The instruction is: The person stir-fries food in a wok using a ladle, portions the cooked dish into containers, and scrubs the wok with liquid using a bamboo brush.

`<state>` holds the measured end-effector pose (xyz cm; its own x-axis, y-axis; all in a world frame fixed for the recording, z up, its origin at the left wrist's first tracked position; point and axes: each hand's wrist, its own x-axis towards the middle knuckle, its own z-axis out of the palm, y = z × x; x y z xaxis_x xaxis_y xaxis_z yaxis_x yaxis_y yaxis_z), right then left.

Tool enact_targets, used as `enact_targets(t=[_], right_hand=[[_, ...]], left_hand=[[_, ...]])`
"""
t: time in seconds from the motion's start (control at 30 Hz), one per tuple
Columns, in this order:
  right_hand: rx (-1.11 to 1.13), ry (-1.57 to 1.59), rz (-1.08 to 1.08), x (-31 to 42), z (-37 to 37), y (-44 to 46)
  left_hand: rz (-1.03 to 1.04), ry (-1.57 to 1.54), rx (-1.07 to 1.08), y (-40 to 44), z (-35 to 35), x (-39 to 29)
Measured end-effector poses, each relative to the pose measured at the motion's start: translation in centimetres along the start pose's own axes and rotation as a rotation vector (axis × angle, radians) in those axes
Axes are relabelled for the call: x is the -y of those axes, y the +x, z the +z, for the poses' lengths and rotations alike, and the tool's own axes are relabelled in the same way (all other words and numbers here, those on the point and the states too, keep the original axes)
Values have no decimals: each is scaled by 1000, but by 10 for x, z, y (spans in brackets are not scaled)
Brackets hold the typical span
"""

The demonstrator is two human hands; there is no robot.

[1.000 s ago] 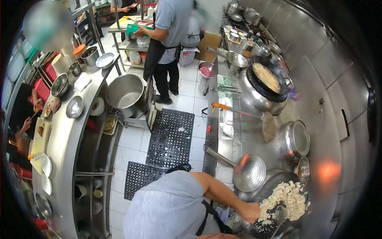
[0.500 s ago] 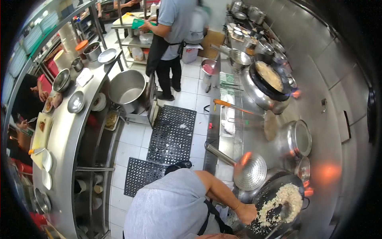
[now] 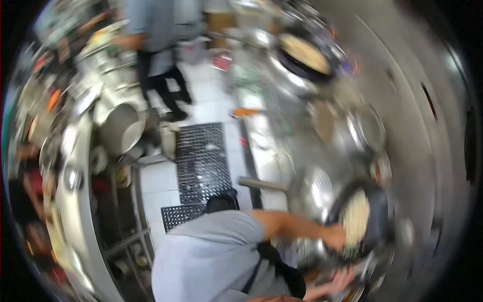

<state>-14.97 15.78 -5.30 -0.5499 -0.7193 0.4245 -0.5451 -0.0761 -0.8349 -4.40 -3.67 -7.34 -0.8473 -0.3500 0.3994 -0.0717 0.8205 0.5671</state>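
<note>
Lying in the dark, bowl-shaped wok (image 3: 378,211), the pale food (image 3: 356,216), which looks like rice, makes a long, grainy heap. This wok is at the lower right of the view. The left hand (image 3: 333,236) is closed at the wok's near rim and seems to grip it; the right hand (image 3: 339,281) is apart from it, lower down, with its fingers spread, and the blur hides whether it touches something. Just beside the wok is a round skimmer (image 3: 309,194) of shiny metal, its straight handle pointing to the left. Farther up there is a rounded steel pot (image 3: 371,130), and beyond it a second wok (image 3: 323,75), black, with yellowish contents (image 3: 306,53). On the white tiles (image 3: 157,178) of the floor, a black mat (image 3: 204,163) is pierced by many small holes. A co-worker (image 3: 156,25) in grey shirt and dark trousers stands well apart.
</note>
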Motion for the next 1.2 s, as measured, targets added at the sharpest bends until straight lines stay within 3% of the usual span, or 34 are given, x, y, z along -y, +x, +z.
enact_targets(t=[0.03, 0.07, 0.1, 0.13, 0.2, 0.23, 0.3, 0.37, 0.43, 0.53, 0.57, 0.6, 0.7, 0.77, 0.83, 0.87, 0.97, 1.1, 1.2], right_hand=[[-8, 126, -24, 11, 0, -6], [-54, 207, 140, 31, 7, 6], [-70, 388, 384, 48, 11, 22], [-90, 659, 646, 65, 7, 40], [-173, 1167, 940, 96, 8, 55], [-102, 1072, 876, 122, 29, 47], [-179, 1099, 711, 132, 45, 33], [-151, 1277, 631, 109, 50, 25], [-64, 1293, 759, 81, 53, 31], [-215, 1283, 1208, 84, 40, 64], [-104, 1050, 1219, 92, 34, 75], [-171, 825, 1214, 96, 38, 74], [-239, 662, 852, 131, 62, 51], [-238, 985, 847, 109, 56, 30], [52, 1134, 1022, 56, 34, 24], [-137, 1390, 1185, 65, 37, 38], [-131, 393, 1018, 100, 49, 56], [-58, 737, 822, 117, 33, 25], [-24, 863, 1071, 84, 25, 16]], left_hand=[[47, 98, 108, 3, 4, 3], [113, 77, 130, 1, -3, 4], [27, 43, 239, 5, -6, 2], [-52, 6, 247, 8, -5, -1], [216, -93, 54, -4, -16, 7], [152, -115, 23, -7, -21, 7], [184, -80, 63, -8, -25, 10], [200, -99, 74, -8, -21, 15], [185, -87, 107, -5, -18, 17], [189, -98, 165, -9, -18, 15], [183, -100, 164, -3, -23, 18], [180, -92, 148, -4, -26, 18], [152, -82, 167, -4, -26, 19], [153, -108, 118, -2, -28, 21], [176, -133, 94, -7, -28, 19], [150, -109, 87, -6, -28, 18], [138, -120, 144, -5, -29, 19], [150, -103, 84, -7, -20, 22], [135, -107, 77, -7, -19, 20]])
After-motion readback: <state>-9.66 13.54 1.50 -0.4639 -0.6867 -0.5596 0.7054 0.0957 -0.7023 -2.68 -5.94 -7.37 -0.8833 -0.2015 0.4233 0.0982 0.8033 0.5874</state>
